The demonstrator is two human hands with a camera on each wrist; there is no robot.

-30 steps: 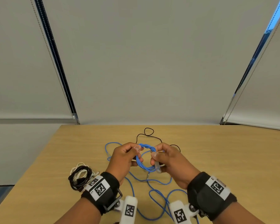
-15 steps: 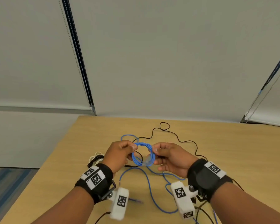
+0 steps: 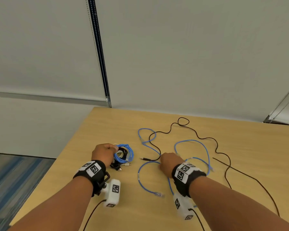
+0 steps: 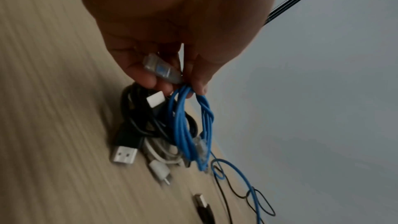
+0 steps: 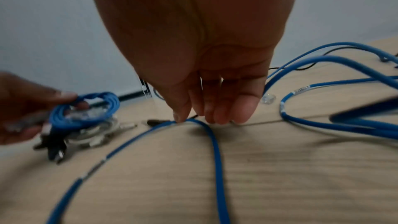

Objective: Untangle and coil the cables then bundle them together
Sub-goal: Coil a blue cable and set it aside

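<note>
My left hand pinches a coiled blue cable between thumb and fingers, just above a pile of coiled black and white cables near the table's left edge. The coil hangs from the fingertips with a clear plug against them. My right hand is down on a loose blue cable at mid-table. Its straight fingertips and thumb touch the bend of that cable; no firm grip shows.
More loose blue cable loops right of my right hand. A thin black cable winds across the far table, its plug lying between my hands. The wooden table ends close left of the pile.
Both hands held the blue coil before. My right hand has let go and dropped to the loose blue cable. My left hand has carried the coil left, over the pile.
</note>
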